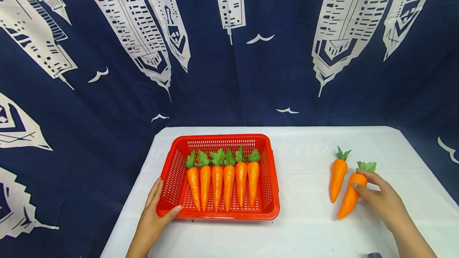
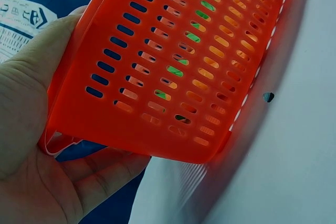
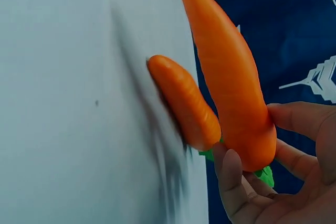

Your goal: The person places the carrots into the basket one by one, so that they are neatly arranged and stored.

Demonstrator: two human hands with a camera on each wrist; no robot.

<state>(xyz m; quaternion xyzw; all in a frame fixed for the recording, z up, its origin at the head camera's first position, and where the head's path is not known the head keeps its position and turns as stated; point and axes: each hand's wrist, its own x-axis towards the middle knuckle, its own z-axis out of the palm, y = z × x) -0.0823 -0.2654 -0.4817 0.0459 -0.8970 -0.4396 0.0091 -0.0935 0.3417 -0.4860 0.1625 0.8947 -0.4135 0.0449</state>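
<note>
A red perforated plastic basket stands on the left part of the white table. Several orange carrots with green leafy tops lie side by side in it, tips toward me. My left hand grips the basket's near left corner, its thumb at the front rim and its fingers along the left side. Right of the basket, my right hand holds a carrot near its leafy end, between thumb and fingers. In the right wrist view that carrot appears raised off the table. Another carrot lies just left of it.
The table has a white cover with faint lettering. A navy cloth printed with white buildings and birds hangs behind and beside it. A small dark object shows at the bottom edge, too cut off to identify.
</note>
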